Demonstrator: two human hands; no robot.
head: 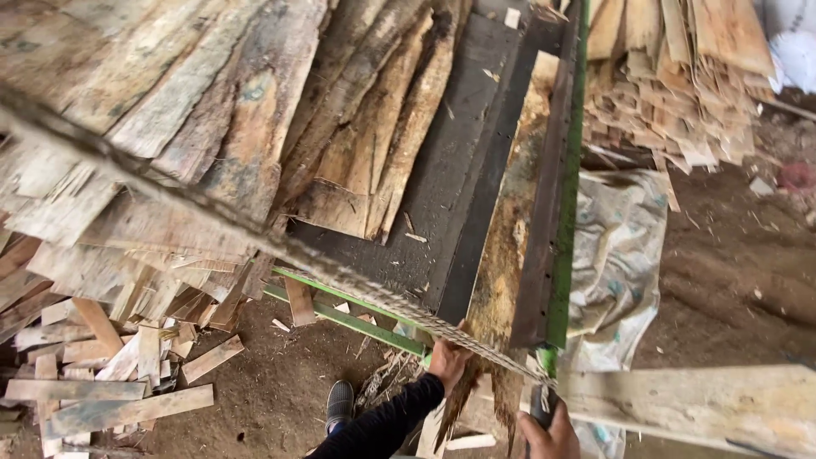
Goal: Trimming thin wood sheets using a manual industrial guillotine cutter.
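Entry, as I read it from the head view.

Left hand (448,361): clenched on the near end of a veneer strip (501,280), a long, rough, yellow-brown sheet with a frayed, splintered end hanging below the fingers. Dark sleeve behind the wrist.

Right hand (551,433): at the bottom edge of the view, closed around a dark handle (541,405); I cannot tell what the handle belongs to.

Veneer strip: lies lengthwise along the right side of the desk (459,170), just beside the green rail (568,195) on the desk's right edge, its near end past the near edge.

Rope (255,234): a taut, twisted line crossing from the far left to the near right corner, passing over the left hand.

Slabs (255,110): bark-edged boards heaped over the left and far part of the desk.

Offcuts (110,374): short pieces scattered on the dirt floor off the near left corner.

Stack (680,76): thin sheets piled beyond the right edge.

Sack (616,246): pale, crumpled, on the floor right of the rail.

Plank (688,404): pale board by the near right corner.

Shoe (339,404): dark, on the floor below the near edge.
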